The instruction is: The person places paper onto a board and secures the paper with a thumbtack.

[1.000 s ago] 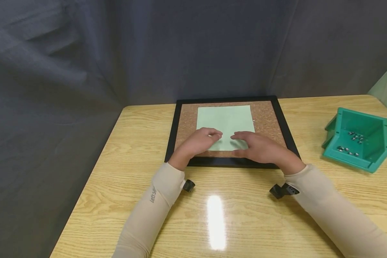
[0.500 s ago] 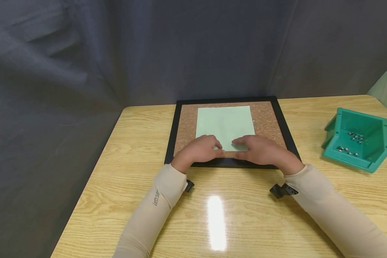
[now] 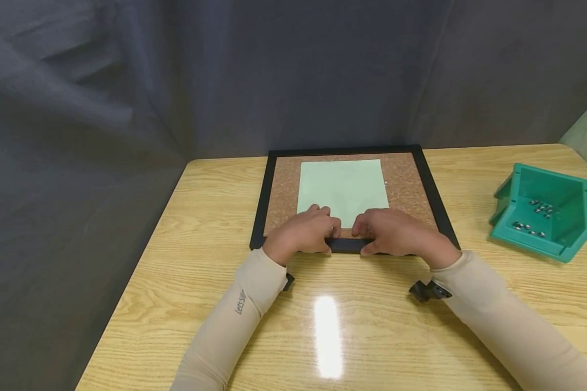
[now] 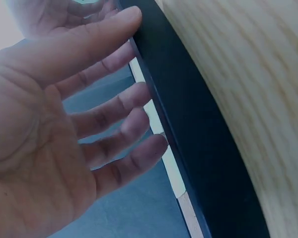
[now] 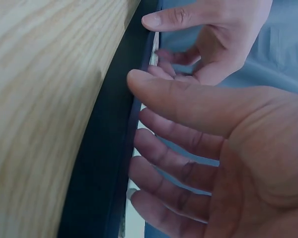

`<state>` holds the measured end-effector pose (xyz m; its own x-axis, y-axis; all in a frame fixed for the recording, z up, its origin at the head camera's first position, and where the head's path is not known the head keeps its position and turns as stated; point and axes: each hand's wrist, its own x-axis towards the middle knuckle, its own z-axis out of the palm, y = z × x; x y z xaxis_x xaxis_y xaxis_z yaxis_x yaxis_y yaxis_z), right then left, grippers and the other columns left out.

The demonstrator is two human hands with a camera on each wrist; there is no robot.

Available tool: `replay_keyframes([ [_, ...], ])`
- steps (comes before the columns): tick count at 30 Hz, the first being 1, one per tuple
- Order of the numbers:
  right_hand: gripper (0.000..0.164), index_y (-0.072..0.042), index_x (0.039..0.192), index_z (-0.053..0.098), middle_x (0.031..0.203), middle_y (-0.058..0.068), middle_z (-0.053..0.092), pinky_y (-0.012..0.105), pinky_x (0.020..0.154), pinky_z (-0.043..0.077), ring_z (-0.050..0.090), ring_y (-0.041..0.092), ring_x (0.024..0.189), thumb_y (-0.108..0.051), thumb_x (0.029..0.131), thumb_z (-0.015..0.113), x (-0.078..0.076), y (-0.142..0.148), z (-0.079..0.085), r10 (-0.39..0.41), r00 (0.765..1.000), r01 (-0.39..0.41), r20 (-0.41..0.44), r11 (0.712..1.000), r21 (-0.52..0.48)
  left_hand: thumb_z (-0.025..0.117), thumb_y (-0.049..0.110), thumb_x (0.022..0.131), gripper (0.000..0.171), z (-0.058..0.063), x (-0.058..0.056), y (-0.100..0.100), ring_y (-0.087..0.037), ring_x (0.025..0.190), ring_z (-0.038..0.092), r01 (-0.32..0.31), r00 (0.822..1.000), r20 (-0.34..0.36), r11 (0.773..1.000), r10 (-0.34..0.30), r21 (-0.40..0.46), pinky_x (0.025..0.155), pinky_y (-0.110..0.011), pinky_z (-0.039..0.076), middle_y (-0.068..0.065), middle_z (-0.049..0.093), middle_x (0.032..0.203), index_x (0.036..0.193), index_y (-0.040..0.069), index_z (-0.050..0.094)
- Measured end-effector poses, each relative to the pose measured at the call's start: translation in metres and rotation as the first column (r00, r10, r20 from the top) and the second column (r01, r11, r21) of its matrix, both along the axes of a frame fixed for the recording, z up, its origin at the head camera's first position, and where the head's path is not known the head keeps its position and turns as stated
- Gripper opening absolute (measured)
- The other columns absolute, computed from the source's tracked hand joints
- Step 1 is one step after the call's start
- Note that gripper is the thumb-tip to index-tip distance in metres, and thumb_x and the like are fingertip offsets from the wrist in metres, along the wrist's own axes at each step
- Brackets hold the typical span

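A cork board (image 3: 406, 174) with a black frame (image 3: 346, 246) lies flat, and a pale green sheet of paper (image 3: 342, 187) rests on it. My left hand (image 3: 304, 232) holds the near side of the frame left of its middle, thumb on the outer face, bent fingers over the inner side. Mirrored just to the right, my right hand (image 3: 398, 232) holds the same strip, its thumb (image 5: 154, 89) on the outer face. In the left wrist view, the fingertips (image 4: 156, 146) are right at the frame's inner edge. Part of the paper's near edge is hidden by both hands.
A green plastic bin (image 3: 550, 185) stands on the wooden table (image 3: 195, 255) at the right, with several small shiny metal pieces (image 3: 529, 228) in it. A dark cloth (image 3: 303, 76) hangs behind the table and along its left side.
Both hands have come down from over the paper, towards me, to the frame's near side. Their fingers have bent over it. The paper and board look unmoved.
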<state>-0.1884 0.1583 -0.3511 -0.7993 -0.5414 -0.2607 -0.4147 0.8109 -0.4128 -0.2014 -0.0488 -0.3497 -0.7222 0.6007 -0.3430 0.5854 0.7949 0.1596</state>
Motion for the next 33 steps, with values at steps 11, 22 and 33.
replay_keyframes([
  [11, 0.021, -0.018, 0.092, 0.065, 0.087, -0.002, 0.063, 0.031, 0.068, 0.044, 0.054, 0.015, 0.076, -0.021, 0.081, 0.083, -0.001, -0.003, -0.001, -0.026, 0.998, 0.023, 0.063, 0.999, 0.037, 0.076, 0.030, 0.089, 0.023, 0.002, 0.002, 0.002, -0.013, 0.087, 0.053, -0.008, 0.999, 0.049, 1.000, 0.010, -0.027, 0.077, -0.027, 0.045, 0.004, 0.057, 0.100, 0.101, 0.018, 0.060],
  [22, 0.020, -0.018, 0.093, 0.066, 0.087, -0.004, 0.063, 0.032, 0.070, 0.045, 0.055, 0.014, 0.078, -0.022, 0.082, 0.082, 0.003, -0.004, 0.001, 0.007, 0.998, -0.011, 0.058, 0.998, 0.059, 0.077, 0.028, 0.088, 0.022, 0.005, 0.004, 0.004, -0.012, 0.084, 0.055, 0.022, 0.998, 0.066, 0.999, -0.020, -0.036, 0.076, -0.026, 0.046, 0.005, 0.061, 0.096, 0.099, 0.017, 0.062],
  [33, 0.020, -0.020, 0.091, 0.067, 0.084, -0.005, 0.064, 0.030, 0.069, 0.045, 0.055, 0.014, 0.076, -0.026, 0.081, 0.083, 0.006, -0.007, 0.002, 0.026, 0.995, -0.035, 0.094, 0.995, 0.093, 0.080, 0.027, 0.085, 0.021, 0.007, 0.010, 0.006, -0.011, 0.079, 0.054, 0.037, 0.993, 0.111, 0.999, -0.034, -0.025, 0.071, -0.024, 0.045, 0.006, 0.063, 0.090, 0.093, 0.017, 0.064],
])
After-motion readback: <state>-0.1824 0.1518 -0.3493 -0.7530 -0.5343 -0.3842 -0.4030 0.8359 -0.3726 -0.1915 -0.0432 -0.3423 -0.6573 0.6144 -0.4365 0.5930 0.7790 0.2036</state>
